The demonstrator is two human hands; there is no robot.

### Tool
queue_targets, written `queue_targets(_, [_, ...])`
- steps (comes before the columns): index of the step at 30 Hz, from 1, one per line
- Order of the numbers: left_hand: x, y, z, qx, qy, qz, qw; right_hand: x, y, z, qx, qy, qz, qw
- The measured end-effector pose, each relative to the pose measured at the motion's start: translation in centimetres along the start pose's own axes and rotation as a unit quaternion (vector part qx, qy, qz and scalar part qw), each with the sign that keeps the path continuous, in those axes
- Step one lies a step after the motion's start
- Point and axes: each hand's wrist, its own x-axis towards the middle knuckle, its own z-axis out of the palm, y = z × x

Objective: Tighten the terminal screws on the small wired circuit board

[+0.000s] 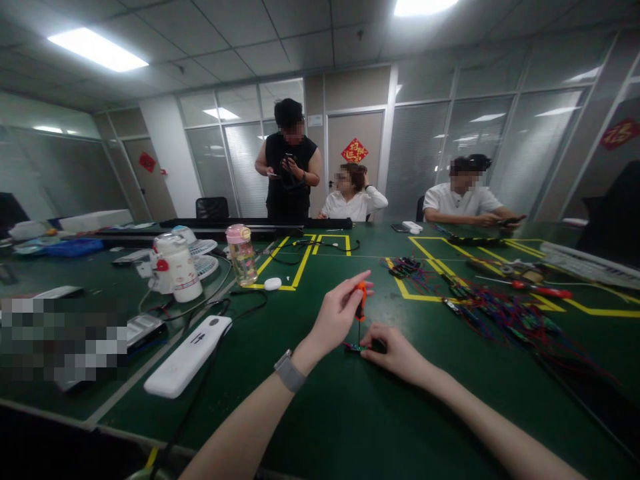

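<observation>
Two bare forearms, the left [250, 417] and the right [480, 413], lie nearest the camera, reaching in from the near side of the green surface [320, 433]. Left wrist carries a grey strap [290, 372].

Left hand [336, 312]: grip closed on the orange handle of a screwdriver [361, 305], thumb against fingers, fingertips pointing toward the far edge. Tool stands close to upright, shaft down.

Right hand [393, 350]: thumb and forefinger together on the right end of a small circuit board [354, 348].

Principal relation: the board lies directly below the left grip, at the foot of the shaft, its long axis running roughly parallel to the near edge and so across the tool. Right hand is the nearer, being in contact; the left is raised above. Whether the tip seats in anything is too small to determine.

Toward the right edge, well apart, lies a tangle of wired boards [505, 313].
</observation>
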Motion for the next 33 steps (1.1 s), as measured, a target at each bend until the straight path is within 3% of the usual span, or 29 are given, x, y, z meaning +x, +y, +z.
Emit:
queue_targets(5, [-0.04, 0.12, -0.22, 0.128, 0.086, 0.026, 0.988, 0.01, -0.09, 0.03, -0.014, 0.005, 0.004, 1.0])
queue_targets(11, [-0.09, 0.03, -0.1, 0.009, -0.015, -0.009, 1.0, -0.05, -0.17, -0.11, -0.007, -0.001, -0.002, 1.0])
queue_targets(16, [-0.22, 0.04, -0.11, 0.177, 0.089, 0.038, 0.979, -0.1, -0.24, -0.22, 0.0, -0.003, -0.003, 1.0])
queue_targets(19, [-0.28, 0.29, -0.29, 0.193, 0.055, 0.064, 0.978, -0.07, -0.23, -0.18, 0.001, 0.001, -0.002, 1.0])
queue_targets(23, [-0.05, 0.16, -0.51, 0.118, -0.022, 0.061, 0.991, -0.06, -0.16, -0.15, 0.001, -0.002, -0.004, 1.0])
queue_targets(29, [0.21, -0.22, -0.94, 0.205, 0.077, 0.044, 0.975, -0.08, -0.01, -0.11, -0.003, -0.005, -0.005, 1.0])
queue_targets(33, [0.13, -0.25, -0.94, 0.135, 0.041, 0.034, 0.989, -0.03, -0.01, -0.12, -0.007, -0.005, -0.006, 1.0])
